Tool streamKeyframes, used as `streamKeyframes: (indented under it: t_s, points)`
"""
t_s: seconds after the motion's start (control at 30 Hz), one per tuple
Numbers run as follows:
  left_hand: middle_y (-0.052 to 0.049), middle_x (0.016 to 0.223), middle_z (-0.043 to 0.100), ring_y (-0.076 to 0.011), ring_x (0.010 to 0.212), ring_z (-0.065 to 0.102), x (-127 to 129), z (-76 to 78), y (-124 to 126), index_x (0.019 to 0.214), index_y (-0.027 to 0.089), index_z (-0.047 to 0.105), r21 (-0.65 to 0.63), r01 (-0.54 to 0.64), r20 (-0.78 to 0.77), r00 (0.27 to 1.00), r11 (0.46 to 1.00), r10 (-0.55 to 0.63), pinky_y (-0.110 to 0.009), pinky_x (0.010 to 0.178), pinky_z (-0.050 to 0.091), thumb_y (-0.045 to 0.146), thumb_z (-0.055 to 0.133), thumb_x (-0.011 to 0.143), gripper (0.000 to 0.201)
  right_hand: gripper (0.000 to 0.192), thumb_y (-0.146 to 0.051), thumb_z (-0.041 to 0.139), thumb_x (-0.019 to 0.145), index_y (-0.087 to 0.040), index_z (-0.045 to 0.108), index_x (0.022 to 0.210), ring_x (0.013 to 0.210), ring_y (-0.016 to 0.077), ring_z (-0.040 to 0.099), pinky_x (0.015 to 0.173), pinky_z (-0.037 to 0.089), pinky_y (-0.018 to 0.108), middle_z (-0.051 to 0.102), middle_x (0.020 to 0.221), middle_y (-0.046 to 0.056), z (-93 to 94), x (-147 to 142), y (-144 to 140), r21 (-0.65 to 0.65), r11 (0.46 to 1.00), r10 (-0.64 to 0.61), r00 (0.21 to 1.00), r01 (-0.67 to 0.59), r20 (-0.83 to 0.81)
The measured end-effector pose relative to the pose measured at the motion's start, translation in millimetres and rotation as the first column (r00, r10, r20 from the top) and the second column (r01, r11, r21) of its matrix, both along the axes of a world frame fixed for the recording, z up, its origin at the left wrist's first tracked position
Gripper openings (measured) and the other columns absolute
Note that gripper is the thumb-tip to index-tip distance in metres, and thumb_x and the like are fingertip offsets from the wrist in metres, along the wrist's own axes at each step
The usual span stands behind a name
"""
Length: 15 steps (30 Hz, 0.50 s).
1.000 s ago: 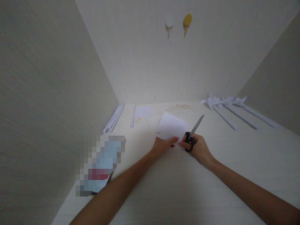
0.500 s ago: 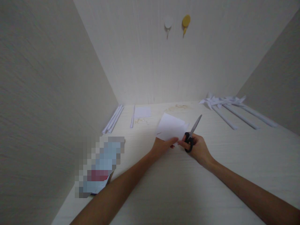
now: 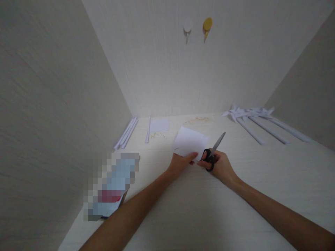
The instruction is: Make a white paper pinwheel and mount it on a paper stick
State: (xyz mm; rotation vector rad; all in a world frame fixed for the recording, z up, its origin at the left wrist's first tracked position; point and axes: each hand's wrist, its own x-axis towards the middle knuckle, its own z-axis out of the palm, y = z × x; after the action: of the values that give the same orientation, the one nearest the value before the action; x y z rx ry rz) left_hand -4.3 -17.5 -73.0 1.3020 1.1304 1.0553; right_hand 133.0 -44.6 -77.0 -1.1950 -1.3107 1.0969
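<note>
While the right hand [image 3: 221, 167] grips the black handles of the scissors [image 3: 212, 151], fingers through the loops and blades pointing up and to the right, the left hand [image 3: 180, 162] pinches the near edge of a white paper sheet [image 3: 190, 142] between thumb and fingers. That sheet sits just above both hands, near the middle of the frame, its right edge beside the blades. Farther out on the pale table [image 3: 199, 209], rolled paper sticks [image 3: 126, 132] lie at centre left, a small paper square [image 3: 159, 124] beside them, and folded pinwheels [image 3: 258, 120] spread at the right. Two wall hooks [image 3: 198, 25] hang at the top centre.
</note>
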Motion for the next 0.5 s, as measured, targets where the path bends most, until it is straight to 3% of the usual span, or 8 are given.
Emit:
streamKeyframes:
  t_s: [0.5]
  points:
    - [-0.002,0.067,0.066,-0.0091,0.049,0.055,1.4,2.4,-2.6,0.068,0.014,0.063,-0.019,-0.006,-0.027,1.000,1.000,0.005,-0.018,0.043,0.045,0.019,0.064,0.064,0.006,0.031,-0.041,0.069,0.056,-0.018,0.048,0.060,0.043,0.0073,0.039,0.038,0.030,0.019,0.046,0.048,-0.004,-5.2,0.8,-1.7,0.090,0.994,-0.071,0.989,0.060,0.129]
